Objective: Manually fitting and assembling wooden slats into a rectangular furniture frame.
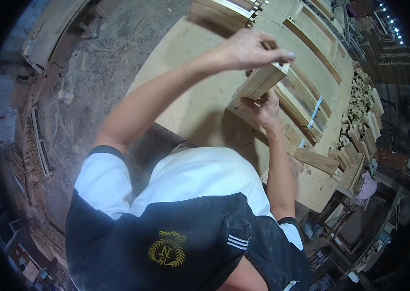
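A pale wooden piece (pixel 262 82), shaped like a thick rail or the edge of a frame, stands tilted above the worktable (pixel 176 72). My right hand (pixel 266 110) grips it from its lower right side, fingers partly hidden behind the wood. Over its upper end is my left hand (pixel 253 50), the fingers curled and a fingertip at the end face. Whether those fingers pinch anything small cannot be made out. Just right of the piece lie long wooden panels (pixel 307 104) with a pale blue strip (pixel 315 111) across them.
Stacked wooden parts with protruding ends (pixel 227 12) sit at the table's far side. A wooden frame (pixel 319 39) lies at the far right, and a short board (pixel 316 161) near the right edge. Piled timber offcuts (pixel 360 106) border the table; a concrete floor (pixel 88 72) spreads left.
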Demonstrator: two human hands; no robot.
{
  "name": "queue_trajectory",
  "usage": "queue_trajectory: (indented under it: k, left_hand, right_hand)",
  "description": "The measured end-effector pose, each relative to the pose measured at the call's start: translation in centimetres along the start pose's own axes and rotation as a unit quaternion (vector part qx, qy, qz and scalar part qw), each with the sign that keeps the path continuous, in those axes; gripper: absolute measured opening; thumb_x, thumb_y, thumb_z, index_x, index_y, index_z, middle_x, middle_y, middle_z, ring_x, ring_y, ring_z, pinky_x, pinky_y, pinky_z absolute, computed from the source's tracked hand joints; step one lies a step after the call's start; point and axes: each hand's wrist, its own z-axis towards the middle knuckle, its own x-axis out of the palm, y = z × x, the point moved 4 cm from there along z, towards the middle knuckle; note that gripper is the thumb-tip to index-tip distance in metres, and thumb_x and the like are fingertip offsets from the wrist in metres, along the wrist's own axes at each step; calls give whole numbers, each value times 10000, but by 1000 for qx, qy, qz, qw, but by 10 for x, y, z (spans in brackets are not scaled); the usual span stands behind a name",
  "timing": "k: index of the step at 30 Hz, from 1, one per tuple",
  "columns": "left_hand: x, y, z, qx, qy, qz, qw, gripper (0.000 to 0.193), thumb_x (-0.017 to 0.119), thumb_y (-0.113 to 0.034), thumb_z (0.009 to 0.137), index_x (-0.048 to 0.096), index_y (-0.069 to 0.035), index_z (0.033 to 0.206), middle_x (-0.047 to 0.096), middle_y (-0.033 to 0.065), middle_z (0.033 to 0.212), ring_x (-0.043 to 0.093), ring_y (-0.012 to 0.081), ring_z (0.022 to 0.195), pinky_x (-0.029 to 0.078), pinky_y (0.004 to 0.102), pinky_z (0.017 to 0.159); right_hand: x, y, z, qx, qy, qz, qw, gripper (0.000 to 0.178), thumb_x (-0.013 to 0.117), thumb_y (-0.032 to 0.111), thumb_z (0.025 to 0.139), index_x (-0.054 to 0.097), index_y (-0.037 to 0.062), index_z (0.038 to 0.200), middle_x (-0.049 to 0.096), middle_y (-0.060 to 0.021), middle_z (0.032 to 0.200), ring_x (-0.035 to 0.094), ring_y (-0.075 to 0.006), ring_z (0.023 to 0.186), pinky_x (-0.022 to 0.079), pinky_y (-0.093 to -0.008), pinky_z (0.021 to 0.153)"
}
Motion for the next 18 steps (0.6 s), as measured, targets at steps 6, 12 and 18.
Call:
queue_trajectory:
  k: [6, 12, 18]
  left_hand:
    - [57, -1, -13, 131, -66, -64, 987, 382, 722, -363, 862, 691, 11, 933, 694, 99, 826, 649, 147, 762, 522, 296, 697]
    - [61, 3, -38, 217, -181, -92, 955, 218, 703, -195, 796, 660, 12, 851, 598, 94, 708, 536, 136, 581, 428, 292, 530]
    - [75, 5, -64, 259, -185, -111, 941, 234, 724, -148, 722, 647, 15, 871, 562, 111, 733, 547, 238, 629, 438, 326, 559]
  right_hand:
    - [2, -35, -19, 13, -13, -35, 999, 505, 784, 7, 783, 539, -24, 1224, 680, -129, 1082, 682, -221, 981, 560, -349, 863]
    - [5, -31, -29, -165, -8, -150, 975, 467, 711, 42, 821, 523, -6, 1246, 644, -123, 1123, 648, -248, 1018, 518, -375, 851]
    - [10, -90, -41, -7, 68, -56, 996, 541, 680, 123, 916, 404, 50, 1376, 437, -37, 1274, 453, -183, 1203, 382, -343, 1044]
